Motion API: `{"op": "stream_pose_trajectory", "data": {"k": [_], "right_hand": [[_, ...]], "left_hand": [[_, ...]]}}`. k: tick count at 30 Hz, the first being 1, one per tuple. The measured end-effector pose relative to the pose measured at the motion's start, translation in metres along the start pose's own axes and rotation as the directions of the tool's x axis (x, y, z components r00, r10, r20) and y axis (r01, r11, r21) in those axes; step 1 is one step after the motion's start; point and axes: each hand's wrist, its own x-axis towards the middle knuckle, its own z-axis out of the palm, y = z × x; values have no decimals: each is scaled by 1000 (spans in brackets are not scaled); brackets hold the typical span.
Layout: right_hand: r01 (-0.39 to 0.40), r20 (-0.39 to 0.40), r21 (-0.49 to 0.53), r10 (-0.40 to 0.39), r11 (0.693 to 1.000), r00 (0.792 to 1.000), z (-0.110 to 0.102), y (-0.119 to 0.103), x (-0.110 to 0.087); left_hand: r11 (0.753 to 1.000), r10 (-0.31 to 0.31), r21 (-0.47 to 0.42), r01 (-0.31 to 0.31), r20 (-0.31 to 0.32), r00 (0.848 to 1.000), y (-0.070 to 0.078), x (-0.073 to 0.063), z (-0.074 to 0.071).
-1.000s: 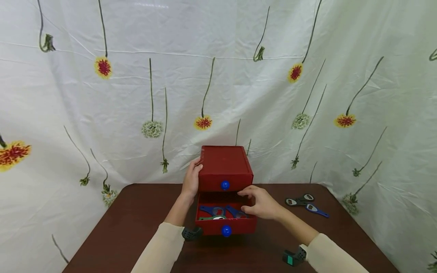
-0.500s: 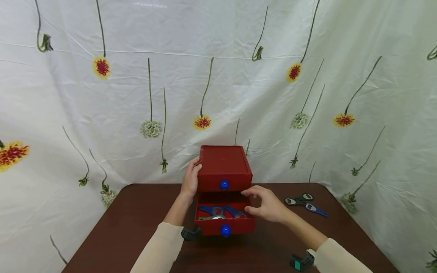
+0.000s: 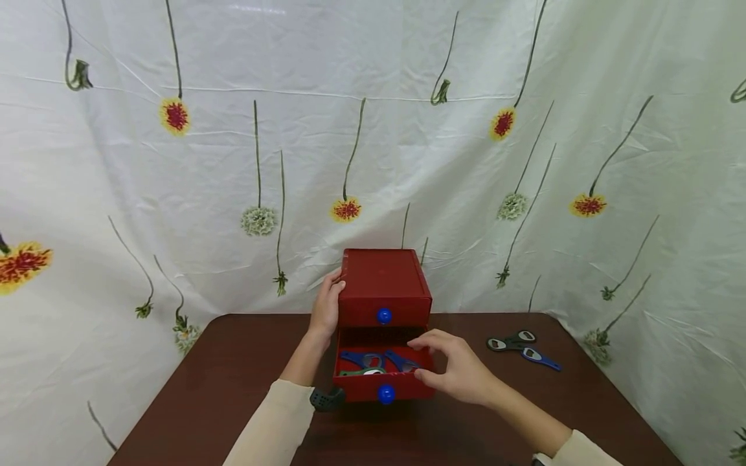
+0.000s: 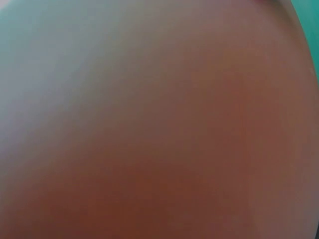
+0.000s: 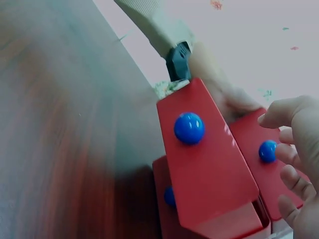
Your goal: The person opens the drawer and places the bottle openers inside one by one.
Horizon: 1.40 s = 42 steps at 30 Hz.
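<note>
A red drawer box (image 3: 384, 275) with blue knobs stands on the table, its pulled-out drawer (image 3: 355, 388) facing me. Inside the drawer lie blue bottle openers (image 3: 399, 361) and a green bottle opener (image 3: 350, 373). My left hand (image 3: 324, 309) rests against the box's left side, thumb near the front edge. At the drawer's right side hovers my right hand (image 3: 460, 370), thumb and fingers apart, with nothing held. The right wrist view shows the drawer front (image 5: 209, 169) and my loosely bent right fingers. The left wrist view is a blur.
On the dark brown table (image 3: 250, 382), a black bottle opener (image 3: 511, 341) and a blue bottle opener (image 3: 541, 358) lie to the right. Behind the box hangs a white curtain (image 3: 315, 162) with printed flowers.
My right hand has shifted slightly right, then down and toward me, along the drawer's right side. The left hand, box and bottle openers stay in place.
</note>
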Motion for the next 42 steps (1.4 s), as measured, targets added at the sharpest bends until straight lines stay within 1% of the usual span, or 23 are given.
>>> {"op": "stream_pose_trajectory", "data": {"k": [3, 8, 11, 13, 16, 19, 21, 24, 27, 29, 32, 36, 39, 42], "right_hand": [[20, -24, 6, -20, 1000, 1000, 6, -6, -4], [0, -81, 12, 1, 1000, 997, 22, -16, -15], [2, -133, -1, -2, 1000, 991, 35, -22, -23], [20, -183, -33, -26, 999, 983, 45, -24, -29], [43, -266, -82, -64, 996, 962, 61, -25, -37], [53, -320, -121, -89, 991, 943, 77, -23, -44], [24, -345, -134, -69, 991, 936, 87, -23, -47], [-59, -386, -159, -7, 986, 922, 101, -24, -49], [-144, -422, -197, 49, 970, 905, 111, -23, -47], [-174, -444, -229, 56, 958, 894, 116, -22, -45], [-190, -477, -260, 45, 947, 878, 122, -20, -41], [-181, -507, -267, 22, 946, 862, 124, -18, -36], [-175, -511, -269, 14, 947, 859, 123, -17, -33], [-182, -510, -278, 16, 943, 860, 124, -15, -29]], "left_hand": [[1000, 3, 6, -3, -3, 1000, 1, 0, -1], [1000, 7, 5, -7, -3, 1000, 2, 0, -2], [1000, 0, -2, 0, -3, 1000, 2, 0, -1], [1000, -3, -6, 3, -8, 1000, 2, 0, 0], [1000, 1, 4, -1, -15, 1000, 3, 0, 2], [1000, 1, 3, -1, -19, 1000, 5, -1, 4], [1000, -7, 1, 7, -23, 1000, 5, -2, 4], [1000, -18, 2, 18, -22, 1000, 4, -3, 5], [1000, -17, 2, 17, -19, 1000, 3, -3, 4], [1000, -10, 0, 10, -19, 1000, 3, -2, 4], [1000, -6, -13, 6, -14, 1000, 3, -1, 3], [1000, -1, -11, 1, -11, 1000, 4, -2, 2], [1000, 6, -9, -6, -15, 1000, 3, -1, 2], [1000, -7, -4, 7, -4, 1000, 3, -1, 0]]}}
